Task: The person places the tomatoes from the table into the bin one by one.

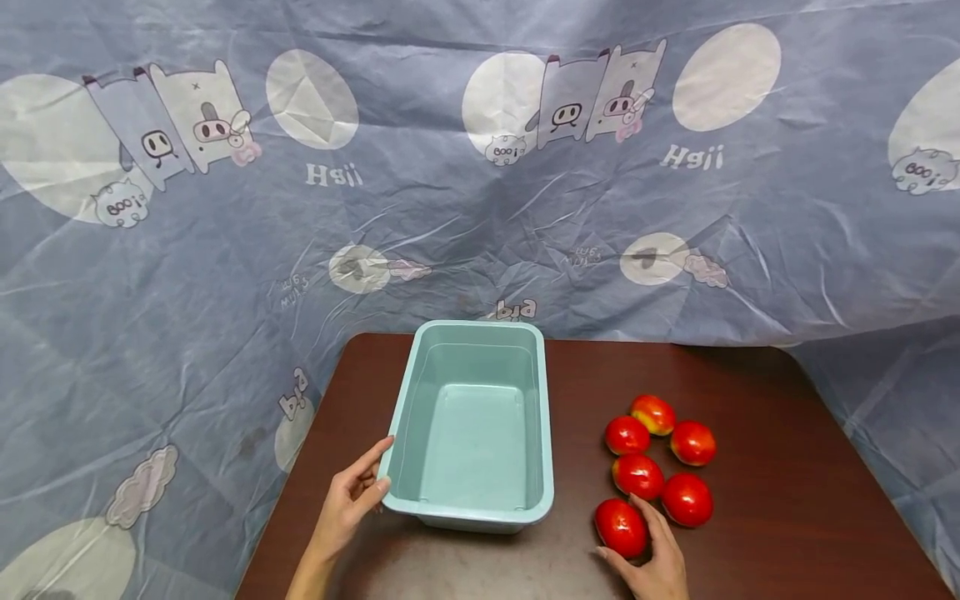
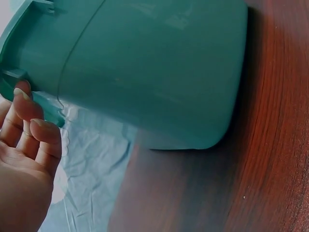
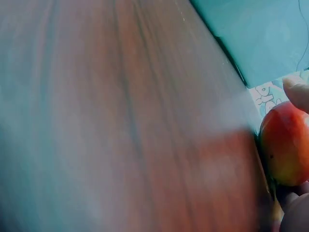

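A pale green plastic bin (image 1: 546,433) stands on the table, its inside bare. My left hand (image 1: 347,502) holds the bin's left rim close to the near corner, fingertips bent at the lip; the left wrist view shows those fingers (image 2: 36,118) beneath the rim. To the right of the bin, my right hand (image 1: 657,557) grips a glossy red mango (image 1: 619,527), thumb on its near side and fingers on its far side. The right wrist view shows this mango (image 3: 286,145) with a yellow-green patch between thumb and fingers. I cannot tell whether it touches the table.
Several more red mangoes (image 1: 637,477) lie grouped just beyond my right hand, some with yellow patches. The dark brown wooden table (image 1: 780,475) carries everything. A blue-grey cloth (image 1: 480,200) with cartoon pigs hangs behind and beside the table.
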A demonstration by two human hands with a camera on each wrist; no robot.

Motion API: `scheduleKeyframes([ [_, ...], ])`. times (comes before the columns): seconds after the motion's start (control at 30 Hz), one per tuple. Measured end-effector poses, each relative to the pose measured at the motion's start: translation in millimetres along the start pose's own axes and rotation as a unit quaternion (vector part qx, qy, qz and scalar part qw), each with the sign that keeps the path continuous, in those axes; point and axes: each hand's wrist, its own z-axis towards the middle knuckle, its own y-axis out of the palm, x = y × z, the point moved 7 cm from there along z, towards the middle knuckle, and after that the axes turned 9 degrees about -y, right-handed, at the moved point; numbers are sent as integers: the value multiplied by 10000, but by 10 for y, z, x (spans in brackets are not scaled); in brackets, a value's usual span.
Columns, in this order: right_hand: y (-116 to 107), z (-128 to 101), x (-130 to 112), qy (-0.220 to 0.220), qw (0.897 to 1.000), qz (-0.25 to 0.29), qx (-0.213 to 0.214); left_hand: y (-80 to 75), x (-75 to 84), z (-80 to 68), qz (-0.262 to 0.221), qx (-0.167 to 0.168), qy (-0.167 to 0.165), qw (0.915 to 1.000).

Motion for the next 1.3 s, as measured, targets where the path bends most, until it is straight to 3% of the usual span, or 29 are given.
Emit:
scheduleKeyframes([
  [0.23,6,-58,81,480,9984,267,137,48,-9,35,121,-174,136,9997],
  [0.43,24,-83,119,646,9965,493,190,70,-10,84,-243,-528,-39,9983],
  [0.7,75,-55,99,467,9966,637,252,20,-79,56,-362,-559,-360,9971],
  [0.97,117,-32,56,451,9927,1074,303,-2,-77,43,-221,-287,-306,9989],
  [1.17,47,81,-167,-73,9899,1410,92,26,-74,30,-250,-305,-243,9989],
  [1.3,-41,203,-385,-83,9894,1446,-69,29,-79,7,-247,-282,-319,9988],
])
